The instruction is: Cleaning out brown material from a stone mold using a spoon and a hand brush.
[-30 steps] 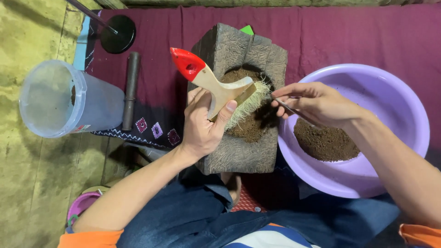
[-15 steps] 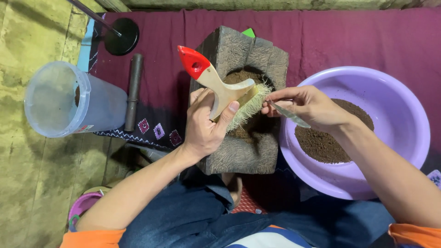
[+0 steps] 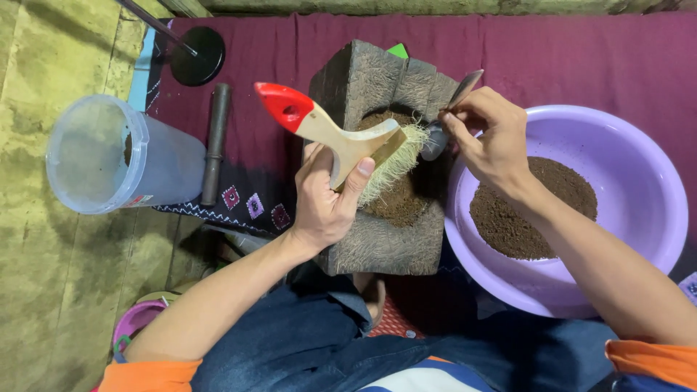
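Observation:
My left hand (image 3: 330, 192) grips a wide wooden brush (image 3: 341, 134) with a red handle tip. Its pale bristles rest over the hollow of a dark stone mortar block (image 3: 377, 239) that holds brown powder (image 3: 396, 199). My right hand (image 3: 490, 138) pinches a metal spoon (image 3: 446, 120). The spoon's bowl dips at the right edge of the hollow, beside the bristles. To the right stands a lilac plastic basin (image 3: 639, 181) with a heap of the same brown powder (image 3: 534, 207) in it.
A clear plastic jar (image 3: 116, 156) lies on its side at the left on the yellowish floor. A dark pestle rod (image 3: 215, 141) lies on the maroon cloth (image 3: 581, 58). A black round stand base (image 3: 197, 54) sits at the back. A small pink container (image 3: 138, 323) is near my knee.
My right hand has moved from over the basin's rim leftward and up to the mortar's right edge, bringing the spoon into the hollow. My left hand keeps the brush in place.

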